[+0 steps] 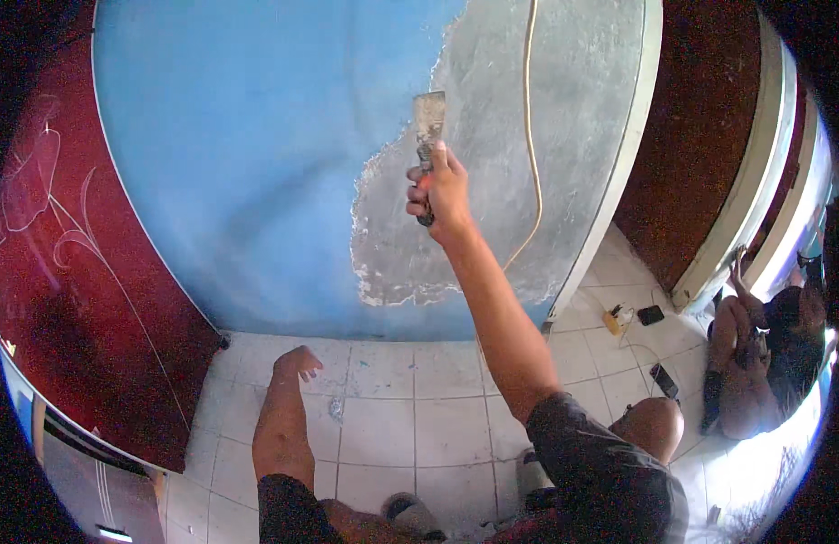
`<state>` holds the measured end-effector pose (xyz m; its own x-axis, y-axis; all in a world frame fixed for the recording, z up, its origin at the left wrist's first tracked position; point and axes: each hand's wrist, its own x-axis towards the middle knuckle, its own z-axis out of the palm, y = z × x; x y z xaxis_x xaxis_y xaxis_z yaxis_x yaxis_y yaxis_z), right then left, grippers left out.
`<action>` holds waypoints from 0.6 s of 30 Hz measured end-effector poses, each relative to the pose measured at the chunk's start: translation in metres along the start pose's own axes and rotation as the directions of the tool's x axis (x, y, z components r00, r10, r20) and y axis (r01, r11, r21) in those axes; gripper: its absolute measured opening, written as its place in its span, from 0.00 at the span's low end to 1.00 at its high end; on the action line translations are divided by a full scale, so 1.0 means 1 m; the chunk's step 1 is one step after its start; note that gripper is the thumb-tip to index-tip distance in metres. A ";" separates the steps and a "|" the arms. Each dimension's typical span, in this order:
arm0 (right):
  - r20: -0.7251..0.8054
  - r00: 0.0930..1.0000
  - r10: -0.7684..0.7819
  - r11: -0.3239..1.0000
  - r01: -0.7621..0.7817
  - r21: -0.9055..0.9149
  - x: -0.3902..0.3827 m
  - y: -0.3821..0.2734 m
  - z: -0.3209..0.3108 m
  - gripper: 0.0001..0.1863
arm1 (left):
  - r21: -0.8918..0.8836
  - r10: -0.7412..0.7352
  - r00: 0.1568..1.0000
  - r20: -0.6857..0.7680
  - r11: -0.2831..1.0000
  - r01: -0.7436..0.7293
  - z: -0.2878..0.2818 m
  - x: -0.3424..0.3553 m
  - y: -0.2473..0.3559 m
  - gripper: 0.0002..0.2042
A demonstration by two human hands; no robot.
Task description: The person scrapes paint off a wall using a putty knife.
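My right hand (442, 195) grips the dark handle of a putty knife (428, 122), its stained flat blade pointing upward at the ragged border between blue paint (247, 145) and a grey, rough patch (410, 245) on the wall. Whether the blade touches the wall I cannot tell. A pale cable (531, 109) hangs over the grey patch, right of the knife. Low at centre left, my left hand (299, 363) is held loose with its fingers apart and empty, over the white tiled floor (383, 426) near the wall's foot.
A dark red panel (93, 299) stands at left, a brown panel (691, 109) at right. On the floor at right are a small yellowish plug block (614, 322), a black item (650, 315) and a phone (664, 381). Another person (773, 344) sits at the far right.
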<state>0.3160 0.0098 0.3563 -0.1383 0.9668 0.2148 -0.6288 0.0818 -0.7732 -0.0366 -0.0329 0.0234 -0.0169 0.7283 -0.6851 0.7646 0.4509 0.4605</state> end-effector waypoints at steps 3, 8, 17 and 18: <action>0.066 0.998 -0.005 0.996 0.000 0.086 -0.013 0.003 -0.004 0.15 | -0.075 0.016 1.000 0.002 0.997 -0.016 0.007 -0.003 -0.006 0.18; 0.048 0.999 0.023 0.999 -0.024 0.026 0.000 -0.004 -0.001 0.13 | -0.003 -0.057 0.997 0.044 0.998 0.058 0.003 0.008 -0.006 0.20; 0.076 0.996 0.044 0.995 -0.050 0.086 0.004 -0.011 -0.011 0.14 | -0.074 0.014 0.999 0.037 0.997 -0.011 0.007 -0.007 -0.009 0.19; 0.090 0.995 0.029 0.993 -0.039 0.114 0.000 -0.011 0.000 0.14 | -0.186 0.074 0.997 0.022 0.980 -0.069 0.005 -0.010 -0.015 0.20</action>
<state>0.3230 0.0084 0.3651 -0.2253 0.9429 0.2452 -0.7057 0.0156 -0.7083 -0.0447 -0.0492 0.0207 0.0539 0.7483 -0.6612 0.6308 0.4878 0.6035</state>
